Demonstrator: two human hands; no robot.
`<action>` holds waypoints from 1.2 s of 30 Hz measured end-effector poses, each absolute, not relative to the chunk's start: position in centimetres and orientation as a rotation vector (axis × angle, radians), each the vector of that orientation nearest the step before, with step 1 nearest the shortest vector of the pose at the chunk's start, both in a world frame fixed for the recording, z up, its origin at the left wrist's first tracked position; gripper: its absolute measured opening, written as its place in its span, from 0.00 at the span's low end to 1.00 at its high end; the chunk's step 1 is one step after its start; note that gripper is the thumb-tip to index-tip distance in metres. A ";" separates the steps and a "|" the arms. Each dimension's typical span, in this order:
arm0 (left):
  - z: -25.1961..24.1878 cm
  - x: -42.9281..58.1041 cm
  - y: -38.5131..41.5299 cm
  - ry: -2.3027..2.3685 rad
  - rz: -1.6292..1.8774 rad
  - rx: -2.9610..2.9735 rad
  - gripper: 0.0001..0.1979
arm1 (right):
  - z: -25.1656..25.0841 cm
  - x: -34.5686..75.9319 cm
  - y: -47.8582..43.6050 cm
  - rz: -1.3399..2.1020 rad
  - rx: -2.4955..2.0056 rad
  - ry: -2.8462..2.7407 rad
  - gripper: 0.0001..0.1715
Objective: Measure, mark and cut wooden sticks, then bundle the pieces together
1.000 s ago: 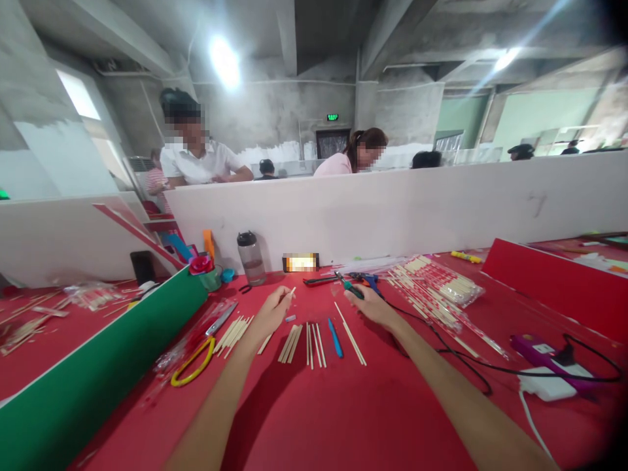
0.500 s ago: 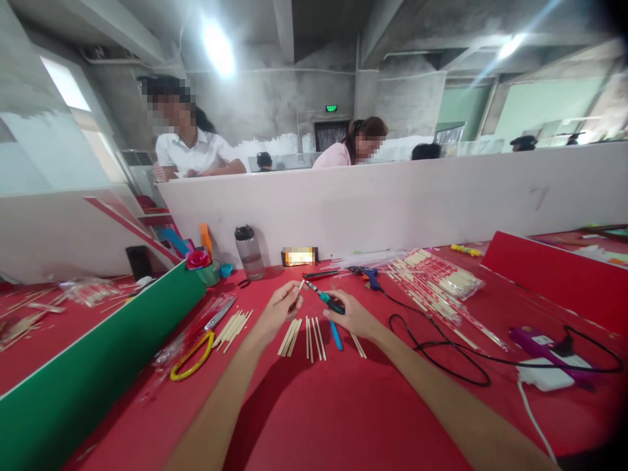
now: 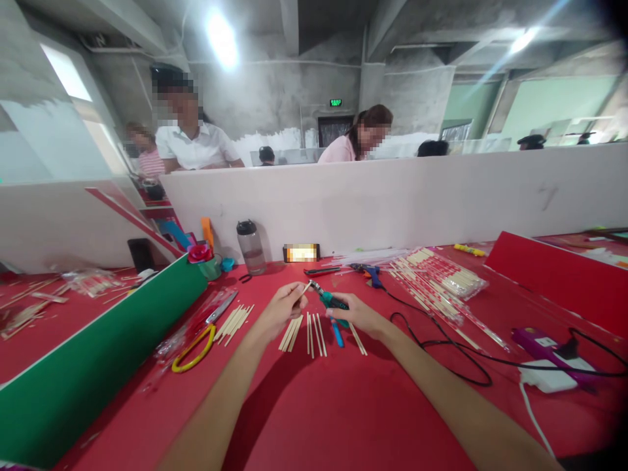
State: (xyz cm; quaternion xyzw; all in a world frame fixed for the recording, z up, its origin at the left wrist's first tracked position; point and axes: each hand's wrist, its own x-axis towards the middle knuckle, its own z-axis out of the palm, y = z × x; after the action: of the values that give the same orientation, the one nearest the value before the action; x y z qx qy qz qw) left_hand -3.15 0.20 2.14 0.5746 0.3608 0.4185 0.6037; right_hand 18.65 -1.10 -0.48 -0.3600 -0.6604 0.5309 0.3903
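Above the red desk (image 3: 373,405) | left hand (image 3: 284,307) pinching wooden stick (image 3: 305,290) | right hand (image 3: 359,315) gripping green-handled tool (image 3: 335,301) | advised: brace stick squarely against tool

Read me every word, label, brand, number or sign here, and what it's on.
No text reads clearly enough to quote.
Green sign on the back wall: lettering too small.
Phone screen by the white partition: pixelated.
Label on the purple block: too small.
Red-patterned stick wrappers: too blurred.
Faint mark on the partition's right side: perhaps a smudge.
Teal-and-black tool in the right hand: no legible marking.
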 end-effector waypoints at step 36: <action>2.2 -1.2 -0.6 0.763 1.201 1.597 0.17 | 1.3 19.2 -1.8 0.390 -0.929 -1.985 0.23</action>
State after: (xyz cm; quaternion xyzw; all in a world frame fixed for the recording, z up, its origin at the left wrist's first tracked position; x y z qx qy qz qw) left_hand -1.20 -0.62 2.22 0.6549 0.3126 0.4924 0.4805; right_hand 19.25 -1.77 1.31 -0.3744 -0.7998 0.1573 0.4420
